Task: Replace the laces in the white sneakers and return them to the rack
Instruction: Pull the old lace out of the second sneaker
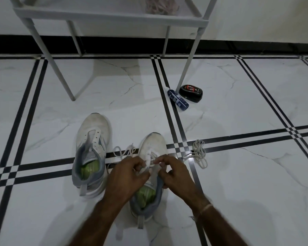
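Two white sneakers with grey collars and green insoles stand on the tiled floor. The left sneaker [92, 148] has bare eyelets and no lace. Over the right sneaker [152, 144] both my hands work at the eyelets. My left hand [127, 174] pinches the white lace [124, 151] near the tongue, and my right hand [172, 171] pinches the same lace from the other side. Loose loops of it trail to the left of the shoe. A second white lace [200, 153] lies bundled on the floor to the right. The white rack [112, 15] stands beyond.
A blue tube [177, 98] and a black oval shoe-polish case [190, 91] lie by the rack's right front leg [190, 55]. A pinkish bundle [160, 5] sits on the rack shelf. A black skirting strip runs along the wall behind.
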Motion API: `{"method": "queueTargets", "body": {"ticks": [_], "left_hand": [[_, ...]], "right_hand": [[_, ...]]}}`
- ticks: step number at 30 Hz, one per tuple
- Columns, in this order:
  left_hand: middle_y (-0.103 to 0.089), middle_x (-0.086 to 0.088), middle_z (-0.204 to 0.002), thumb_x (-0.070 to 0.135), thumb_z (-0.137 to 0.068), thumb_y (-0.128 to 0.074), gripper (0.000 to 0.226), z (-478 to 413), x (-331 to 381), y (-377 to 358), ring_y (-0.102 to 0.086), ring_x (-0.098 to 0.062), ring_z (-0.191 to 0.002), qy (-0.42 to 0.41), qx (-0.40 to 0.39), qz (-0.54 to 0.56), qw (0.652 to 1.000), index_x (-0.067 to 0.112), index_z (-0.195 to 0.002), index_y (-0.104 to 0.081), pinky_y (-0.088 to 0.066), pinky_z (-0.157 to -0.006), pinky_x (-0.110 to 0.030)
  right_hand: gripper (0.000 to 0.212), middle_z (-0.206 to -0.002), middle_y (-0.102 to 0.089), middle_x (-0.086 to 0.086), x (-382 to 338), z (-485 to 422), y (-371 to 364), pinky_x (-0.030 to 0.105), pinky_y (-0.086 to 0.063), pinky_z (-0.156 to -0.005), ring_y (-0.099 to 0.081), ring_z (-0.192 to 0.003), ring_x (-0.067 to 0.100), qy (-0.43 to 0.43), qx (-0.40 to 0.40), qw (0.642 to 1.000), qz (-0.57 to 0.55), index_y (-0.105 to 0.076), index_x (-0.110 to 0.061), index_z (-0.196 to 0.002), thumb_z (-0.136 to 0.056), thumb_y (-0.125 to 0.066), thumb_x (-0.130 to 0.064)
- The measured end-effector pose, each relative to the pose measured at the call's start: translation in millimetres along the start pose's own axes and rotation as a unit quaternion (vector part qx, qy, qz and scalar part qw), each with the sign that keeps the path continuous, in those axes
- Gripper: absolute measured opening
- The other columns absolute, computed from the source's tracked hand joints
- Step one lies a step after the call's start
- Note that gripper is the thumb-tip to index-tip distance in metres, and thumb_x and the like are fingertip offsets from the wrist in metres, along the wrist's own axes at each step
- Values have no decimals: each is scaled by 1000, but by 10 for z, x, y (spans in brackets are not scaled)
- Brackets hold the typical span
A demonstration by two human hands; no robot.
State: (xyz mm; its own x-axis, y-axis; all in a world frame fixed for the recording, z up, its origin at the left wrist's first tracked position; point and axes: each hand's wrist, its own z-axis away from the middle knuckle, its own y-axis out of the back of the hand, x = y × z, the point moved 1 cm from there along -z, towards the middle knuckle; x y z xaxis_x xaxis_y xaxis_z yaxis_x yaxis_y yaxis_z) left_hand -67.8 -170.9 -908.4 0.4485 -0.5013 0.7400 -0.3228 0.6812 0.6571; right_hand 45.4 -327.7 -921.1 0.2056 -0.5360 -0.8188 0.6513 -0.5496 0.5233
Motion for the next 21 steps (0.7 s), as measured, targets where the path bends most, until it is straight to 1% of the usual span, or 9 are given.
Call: {"method": "queueTargets", "body": {"ticks": [3, 5, 6, 8, 10, 12, 16, 18, 21], "left_hand": [[-72, 17, -78, 32, -83, -78, 5, -18, -26, 24, -67, 1, -72, 13, -7, 38, 999, 31, -88, -77, -58, -76, -31], [-74, 18, -78, 30, -84, -76, 6, -21, -15, -13, -68, 3, -74, 4, -23, 56, 998, 29, -89, -80, -58, -76, -27], [-73, 19, -75, 32, -84, -75, 6, -19, -1, -32, -68, 3, -72, 4, -29, 59, 998, 29, -87, -80, -57, -74, -26], [-71, 17, -68, 33, -83, -72, 8, -33, -26, -65, -66, -1, -67, 26, -30, 67, 997, 29, -82, -79, -57, -69, -29], [-70, 11, -66, 34, -79, -67, 12, -50, -81, -55, -67, -7, -65, 60, -28, 103, 992, 28, -80, -77, -59, -70, -38], [-70, 6, -66, 36, -76, -63, 14, -61, -139, -16, -70, -16, -68, 82, -35, 135, 987, 31, -81, -75, -61, -69, -47], [-70, 5, -63, 36, -74, -65, 13, -52, -184, 7, -70, -17, -64, 83, -21, 143, 986, 28, -74, -75, -60, -64, -50], [-69, 4, -60, 37, -73, -65, 14, -30, -181, -22, -69, -20, -61, 87, -25, 148, 985, 27, -72, -74, -60, -61, -50], [-69, 1, -60, 42, -70, -62, 20, -20, -142, -70, -69, -23, -61, 86, -40, 157, 983, 26, -72, -74, -59, -60, -51]], "right_hand": [[22, -94, -53, -21, -79, -38, -50, 4, -40, -77, -53, -86, -7, 49, -8, 995, 90, -71, -33, -109, -88, -77, -29], [17, -95, -52, -11, -98, -32, -119, 8, -42, -75, -54, -85, 0, 51, 10, 993, 108, -74, -24, -102, -88, -78, -33], [10, -95, -56, -6, -78, -18, -147, 15, -46, -77, -56, -86, 5, 30, 25, 997, 65, -74, -22, -94, -88, -79, -29], [13, -99, -67, 3, -76, 20, -95, 27, -49, -77, -61, -88, 16, -64, 44, 980, -184, -71, -21, -80, -92, -74, -18], [25, -107, -74, 4, -59, 47, -5, 30, -47, -75, -60, -84, 18, -143, 41, 884, -442, -68, -19, -75, -99, -63, -16], [28, -94, -73, 8, -68, 52, 14, 31, -48, -72, -58, -78, 19, -158, 48, 854, -494, -67, -17, -76, -102, -57, -19], [30, -71, -55, -1, -205, -14, -132, 21, -42, -58, -50, -66, 7, -57, 6, 986, -158, -50, -10, -85, -95, -72, -28], [39, -66, -52, -9, -242, -33, -159, 16, -39, -54, -48, -57, -1, -20, 6, 999, -27, -48, -9, -89, -87, -81, -29], [37, -65, -55, -10, -219, -34, -107, 13, -43, -56, -55, -60, -7, -6, 17, 1000, 1, -52, -10, -95, -84, -84, -25]]}}
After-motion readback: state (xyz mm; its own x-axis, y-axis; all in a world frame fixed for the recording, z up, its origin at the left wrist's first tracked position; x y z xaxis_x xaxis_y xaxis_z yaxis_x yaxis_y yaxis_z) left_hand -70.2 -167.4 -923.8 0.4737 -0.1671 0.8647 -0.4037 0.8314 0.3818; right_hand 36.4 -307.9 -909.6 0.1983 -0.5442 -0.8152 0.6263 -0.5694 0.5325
